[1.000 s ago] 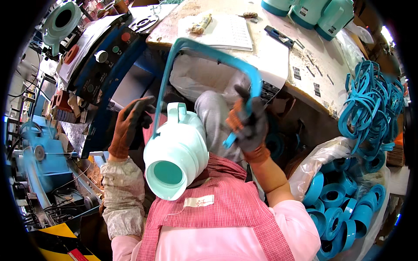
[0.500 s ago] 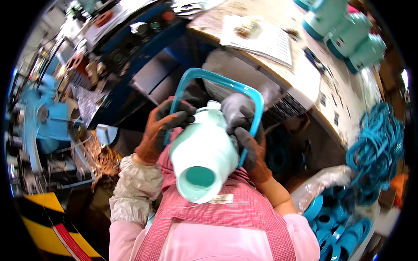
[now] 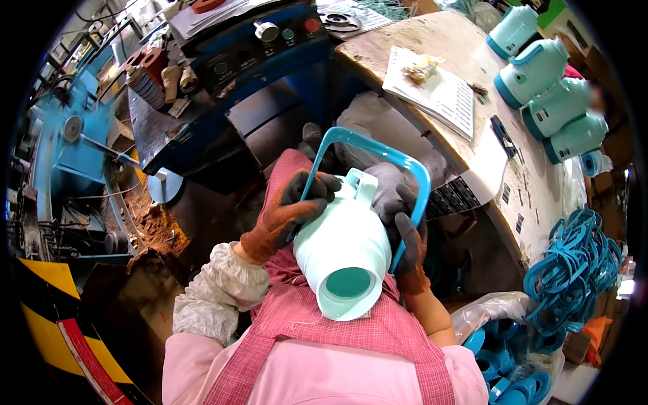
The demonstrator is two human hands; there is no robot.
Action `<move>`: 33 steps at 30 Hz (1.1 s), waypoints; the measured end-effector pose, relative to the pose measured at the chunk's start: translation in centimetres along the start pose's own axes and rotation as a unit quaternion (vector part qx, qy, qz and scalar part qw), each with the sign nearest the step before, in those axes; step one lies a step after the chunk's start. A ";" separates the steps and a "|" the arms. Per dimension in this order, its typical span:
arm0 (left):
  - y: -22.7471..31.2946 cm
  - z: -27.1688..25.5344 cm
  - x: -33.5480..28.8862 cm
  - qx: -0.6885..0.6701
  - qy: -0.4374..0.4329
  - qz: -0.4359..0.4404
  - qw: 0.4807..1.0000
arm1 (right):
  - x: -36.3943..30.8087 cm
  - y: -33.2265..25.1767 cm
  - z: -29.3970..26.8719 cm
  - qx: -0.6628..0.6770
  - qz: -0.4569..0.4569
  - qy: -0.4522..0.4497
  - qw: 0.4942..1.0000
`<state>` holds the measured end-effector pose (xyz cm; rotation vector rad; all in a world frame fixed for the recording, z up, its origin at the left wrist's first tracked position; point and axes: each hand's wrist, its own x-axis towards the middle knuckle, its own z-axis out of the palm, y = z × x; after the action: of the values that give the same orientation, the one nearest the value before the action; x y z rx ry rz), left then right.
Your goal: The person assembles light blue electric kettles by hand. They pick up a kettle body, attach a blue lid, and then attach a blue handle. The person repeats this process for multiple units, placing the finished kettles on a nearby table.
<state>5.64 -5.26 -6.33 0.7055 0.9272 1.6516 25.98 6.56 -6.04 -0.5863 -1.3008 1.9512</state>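
Observation:
A pale mint-green jug body [image 3: 344,239] rests on my lap, its round mouth tilted toward me and its own small handle pointing away. A blue U-shaped carrying handle [image 3: 378,145] arches beyond the jug, with one arm along each side. My left hand [image 3: 287,212], in an orange-and-dark work glove, closes its fingers on the left arm, against the jug's side. My right hand [image 3: 410,239], gloved alike, grips the right arm between thumb and fingers. The lower tips of the blue handle are partly hidden by the jug and gloves.
A worktable [image 3: 466,158] at the right carries papers [image 3: 432,94], a black tool and several finished mint jugs [image 3: 540,71]. Blue straps [image 3: 577,263] hang in a bundle above a bag of blue parts [image 3: 503,358]. A machine control panel [image 3: 266,47] stands ahead, blue machinery [image 3: 71,148] at the left.
The view has swung, so jug, handle and hands sit a little further right in the picture. Both hands keep hold of the blue handle, which still straddles the jug.

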 end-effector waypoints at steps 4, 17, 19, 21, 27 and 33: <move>-0.7 1.1 0.2 0.397 0.031 0.179 0.900 | 0.6 0.7 -1.2 0.017 0.022 0.071 0.997; 12.7 2.4 11.8 0.367 -0.028 0.460 0.808 | 16.0 -7.7 -2.3 -0.222 -0.303 -0.207 0.903; 15.4 5.0 13.5 0.469 -0.069 0.453 0.755 | 17.7 -9.8 -4.2 -0.129 -0.273 -0.174 0.937; 18.3 6.7 13.5 0.606 -0.102 0.403 0.679 | 19.6 -11.9 -7.0 -0.058 -0.235 -0.131 0.961; 5.0 -1.7 17.3 0.506 -0.225 0.139 0.821 | 10.7 -23.8 -38.5 -0.226 -0.455 0.382 0.772; -1.4 -15.6 8.4 0.497 0.095 -0.046 0.862 | 17.0 -24.9 -42.5 -0.494 -0.512 0.511 0.482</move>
<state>-8.65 -0.46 -15.72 1.1523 1.9647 1.0773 52.34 51.09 0.48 -0.9173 -1.2253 -0.4043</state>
